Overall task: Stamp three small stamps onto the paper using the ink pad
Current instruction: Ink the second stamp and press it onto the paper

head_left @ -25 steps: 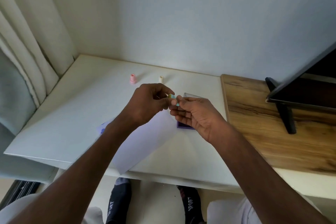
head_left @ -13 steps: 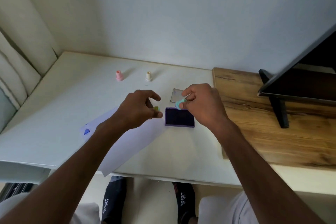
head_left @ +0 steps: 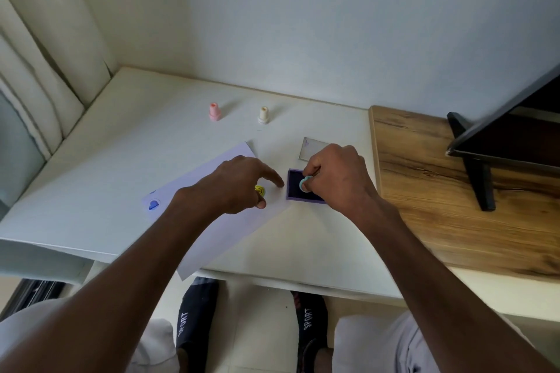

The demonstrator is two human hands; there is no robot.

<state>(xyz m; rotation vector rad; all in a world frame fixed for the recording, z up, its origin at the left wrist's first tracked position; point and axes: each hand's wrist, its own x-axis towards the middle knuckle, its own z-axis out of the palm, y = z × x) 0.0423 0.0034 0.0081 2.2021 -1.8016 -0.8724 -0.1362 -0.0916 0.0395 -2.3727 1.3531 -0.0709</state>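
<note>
White desk (head_left: 127,160) against a pale wall carries a paper sheet (head_left: 212,230) overhanging its near edge. Right hand (head_left: 336,179) pinches a teal stamp (head_left: 304,183) over the purple ink pad (head_left: 303,191) beside the sheet. Left hand (head_left: 233,185), fingers loosely curled, rests on the paper by a yellow cap (head_left: 260,190). Pink stamp (head_left: 214,111) and cream stamp (head_left: 263,114) stand near the far edge.

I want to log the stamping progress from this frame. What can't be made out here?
- Head view: whether the teal stamp touches the ink pad; right hand hides it.
- Stamp designs: pink stamp and cream stamp too small.
- Paper under the left hand: hidden.
</note>
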